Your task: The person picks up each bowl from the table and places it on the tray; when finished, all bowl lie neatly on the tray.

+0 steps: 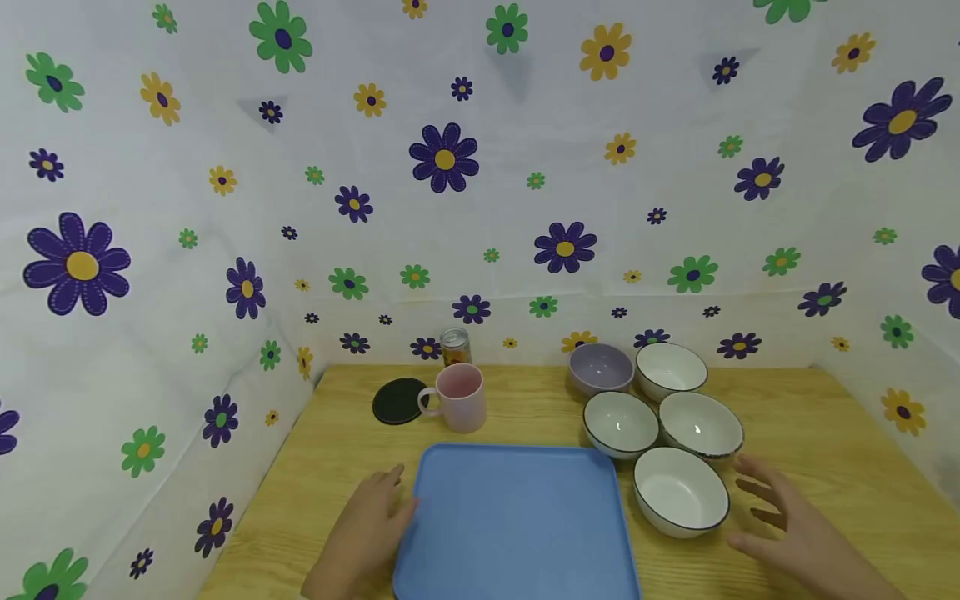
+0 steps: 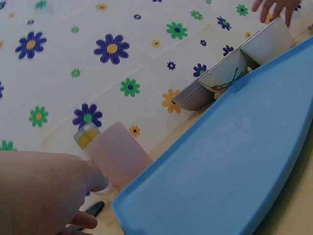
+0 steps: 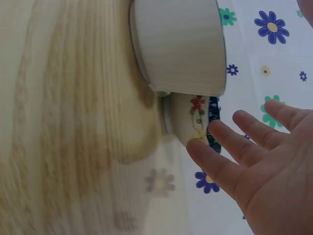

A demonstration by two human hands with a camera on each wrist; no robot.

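A blue tray [image 1: 517, 525] lies at the front middle of the table. My left hand [image 1: 367, 525] is at its left edge, thumb overlapping the rim in the head view, and holds nothing. To the right, my right hand [image 1: 795, 525] hovers with spread fingers beside the nearest white bowl [image 1: 681, 492]. Behind that bowl stand another white bowl [image 1: 701, 425] with a patterned rim, a dark-rimmed bowl [image 1: 621, 425], a white bowl [image 1: 671, 371] and a purple bowl [image 1: 601, 368]. Past the fingers in the right wrist view, a flower-painted bowl [image 3: 188, 115] shows.
A pink mug [image 1: 461, 398] stands behind the tray, its handle to the left. Beside it lies a black round coaster [image 1: 400, 401], and a can [image 1: 455, 346] stands behind. A flower-printed white cloth [image 1: 502, 208] walls the wooden table [image 1: 525, 400] at the back and sides.
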